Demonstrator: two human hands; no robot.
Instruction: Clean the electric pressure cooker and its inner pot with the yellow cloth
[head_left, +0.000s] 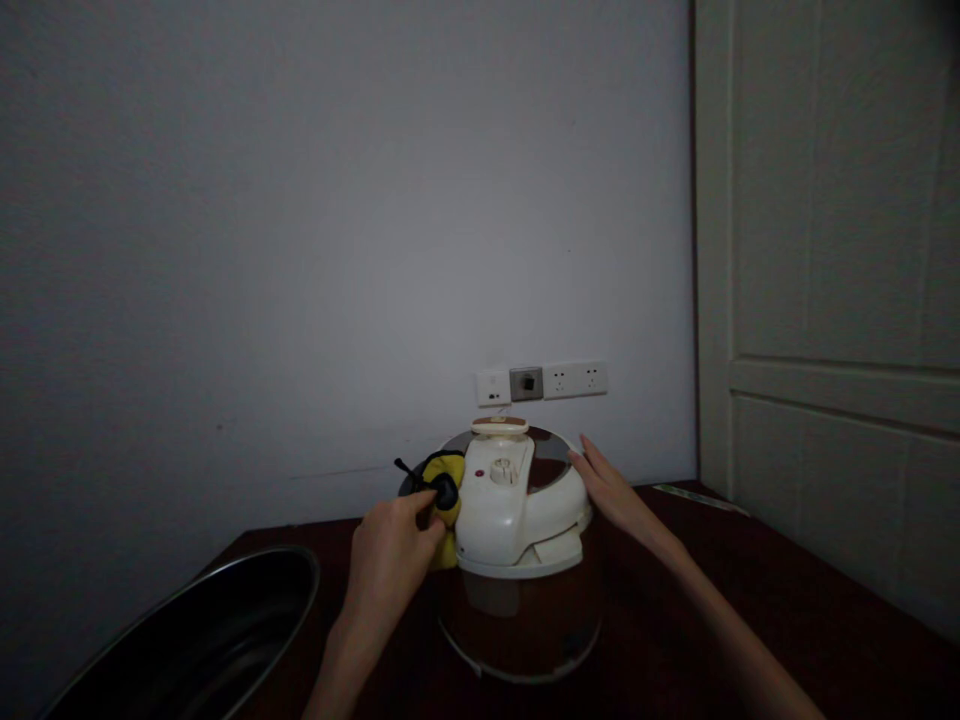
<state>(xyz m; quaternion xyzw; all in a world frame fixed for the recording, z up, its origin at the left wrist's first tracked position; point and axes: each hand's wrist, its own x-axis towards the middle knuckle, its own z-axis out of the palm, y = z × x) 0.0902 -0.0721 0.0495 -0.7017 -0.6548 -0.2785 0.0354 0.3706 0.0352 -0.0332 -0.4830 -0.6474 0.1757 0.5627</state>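
The brown-and-white rounded rice cooker [491, 520] stands upright on the dark reddish-brown bench [757, 570] in front of you, its lid down, so you cannot see what is inside. The long white strip along its lid runs away from you towards the wall [337, 250], leaning slightly to the right at its far end. That end meets the brown-and-white flat oval handle [499, 427]; your end slopes down over the body. A round white dial [503, 471] sits on the strip.

Your left hand [397, 540] is at the cooker's left side, thumb and fingers pinched on the black part of a soft yellow-and-black cloth item [442, 467]. The item's long axis runs roughly downward beside the white strip, with a thin black end sticking up and out to the left. Your right hand [602, 488] is unclenched, its fingers stretched out along the lid's right edge.

Left of the cooker and nearer you is a wide-mouthed dark metal pot [251, 620], cut off by the view. Its open mouth shows a shadowed interior with faint reflections. Behind the cooker, white square-cornered socket plates [576, 379] are set in the wall.
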